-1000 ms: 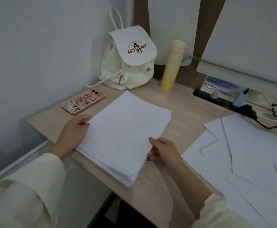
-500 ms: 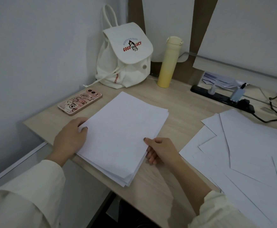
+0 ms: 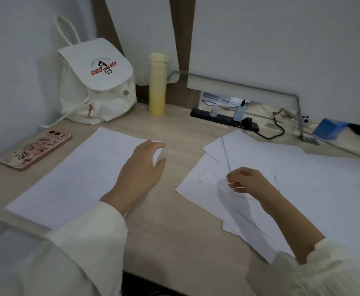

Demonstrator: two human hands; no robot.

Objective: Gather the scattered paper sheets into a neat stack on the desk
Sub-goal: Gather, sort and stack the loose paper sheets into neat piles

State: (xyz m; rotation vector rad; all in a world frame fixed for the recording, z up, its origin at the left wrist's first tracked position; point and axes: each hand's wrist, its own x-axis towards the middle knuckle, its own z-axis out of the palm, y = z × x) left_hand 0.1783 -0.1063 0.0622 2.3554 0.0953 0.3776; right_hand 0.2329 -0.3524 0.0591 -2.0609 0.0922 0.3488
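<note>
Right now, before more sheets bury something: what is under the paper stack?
Desk shows around the paper stack; the left hand lies over its far right corner. Anything beneath the sheets is covered.

wooden desk (image 3: 181, 236), paper stack (image 3: 78, 178), scattered sheets (image 3: 313, 189), phone (image 3: 35, 151)

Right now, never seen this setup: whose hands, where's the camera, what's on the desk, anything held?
No robot: a person's two bare hands, filmed by one wide-angle camera worn on the head, looking down. On the light wooden desk lie a neat stack of white paper on the left and scattered white paper sheets on the right. Behind: a pink cartoon-cased phone, a white canvas backpack, a tall yellow bottle, a black power strip. The left hand is over the stack, loosely open, holding nothing. The right hand is over the scattered sheets, curled; whether it pinches one is unclear.
</note>
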